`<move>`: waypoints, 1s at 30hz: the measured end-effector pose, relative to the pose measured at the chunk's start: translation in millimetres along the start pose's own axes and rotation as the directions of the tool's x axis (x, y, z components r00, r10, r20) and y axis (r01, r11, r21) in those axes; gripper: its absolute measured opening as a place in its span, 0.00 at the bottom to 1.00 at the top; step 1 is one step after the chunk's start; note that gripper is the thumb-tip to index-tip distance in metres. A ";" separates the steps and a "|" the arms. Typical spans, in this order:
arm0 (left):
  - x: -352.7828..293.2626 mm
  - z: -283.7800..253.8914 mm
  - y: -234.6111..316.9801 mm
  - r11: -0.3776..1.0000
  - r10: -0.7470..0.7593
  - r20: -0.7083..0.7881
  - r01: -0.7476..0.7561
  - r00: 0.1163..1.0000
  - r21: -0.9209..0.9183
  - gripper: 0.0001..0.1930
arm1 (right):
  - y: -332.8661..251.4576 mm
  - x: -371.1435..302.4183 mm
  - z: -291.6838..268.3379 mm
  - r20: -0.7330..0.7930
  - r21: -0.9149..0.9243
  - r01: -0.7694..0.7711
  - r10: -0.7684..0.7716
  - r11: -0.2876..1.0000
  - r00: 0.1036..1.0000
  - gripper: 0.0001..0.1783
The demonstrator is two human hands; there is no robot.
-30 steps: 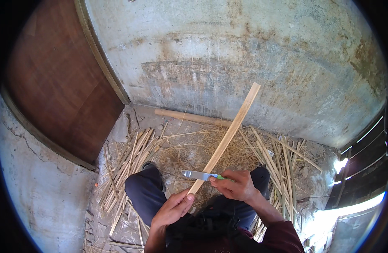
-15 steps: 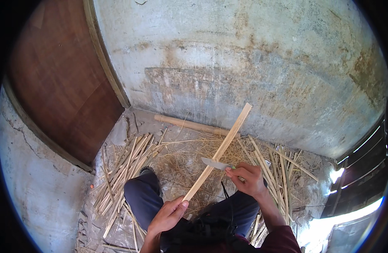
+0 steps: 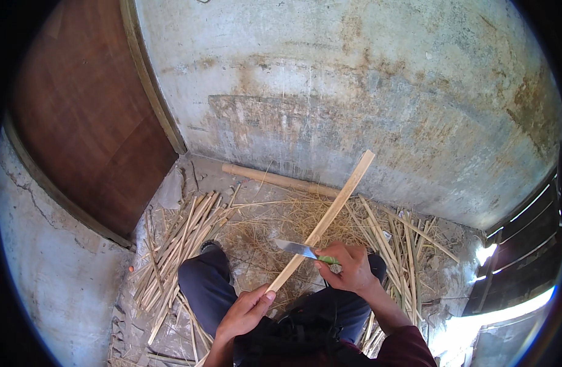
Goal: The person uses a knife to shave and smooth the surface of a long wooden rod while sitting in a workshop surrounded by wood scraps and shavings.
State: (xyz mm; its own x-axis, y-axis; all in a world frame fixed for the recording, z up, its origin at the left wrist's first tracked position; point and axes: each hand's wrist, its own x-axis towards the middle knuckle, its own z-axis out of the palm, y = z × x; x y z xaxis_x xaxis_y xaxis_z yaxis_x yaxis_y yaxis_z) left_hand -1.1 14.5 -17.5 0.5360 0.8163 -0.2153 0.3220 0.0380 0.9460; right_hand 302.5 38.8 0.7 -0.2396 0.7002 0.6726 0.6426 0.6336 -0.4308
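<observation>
A long, flat, pale bamboo strip [image 3: 326, 217] slants from near left up toward the far right, its far end against the stained grey concrete wall [image 3: 354, 92]. The left hand [image 3: 247, 312] is clamped around the strip's near end. The right hand [image 3: 351, 269] is closed on the green handle of a knife with a bright steel blade [image 3: 296, 249], whose blade lies across the strip about midway, touching it. Below the hands are the person's knees in dark blue trousers [image 3: 204, 287]. On the floor lie scattered pale bamboo slats [image 3: 180, 241] to the left, more to the right, dry straw shavings [image 3: 275, 223] between, and a round wooden pole [image 3: 275, 179] along the wall's foot. A brown wooden door [image 3: 85, 122] stands far left.
</observation>
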 end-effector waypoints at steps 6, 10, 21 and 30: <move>-0.1 4.2 7.9 0.998 0.022 -0.049 -0.019 0.999 0.066 0.18 | 12.7 -7.6 5.6 -0.045 0.048 0.021 -0.018 0.999 0.999 0.11; -0.3 6.2 3.4 0.992 0.102 -0.032 -0.099 0.994 0.081 0.17 | 18.9 -9.0 -0.7 -0.031 0.003 0.108 -0.108 0.994 0.994 0.11; -8.5 2.7 -6.6 0.998 0.030 0.064 -0.033 0.997 0.045 0.15 | 31.5 -2.5 -26.5 0.002 -0.017 0.222 -0.222 0.975 0.975 0.16; -5.8 4.0 -3.3 0.997 0.022 0.059 -0.026 0.998 0.076 0.14 | 40.6 -4.9 -25.5 -0.042 -0.103 0.249 -0.254 0.963 0.966 0.10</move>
State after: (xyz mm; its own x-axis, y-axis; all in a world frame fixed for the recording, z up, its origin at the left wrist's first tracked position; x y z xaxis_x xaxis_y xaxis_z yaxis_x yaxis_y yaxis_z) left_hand -2.2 7.3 -20.3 0.5881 0.7815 -0.2086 0.3662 -0.0273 0.9302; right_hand 348.3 52.6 -4.8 -0.3639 0.5019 0.7847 0.6343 0.7504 -0.1858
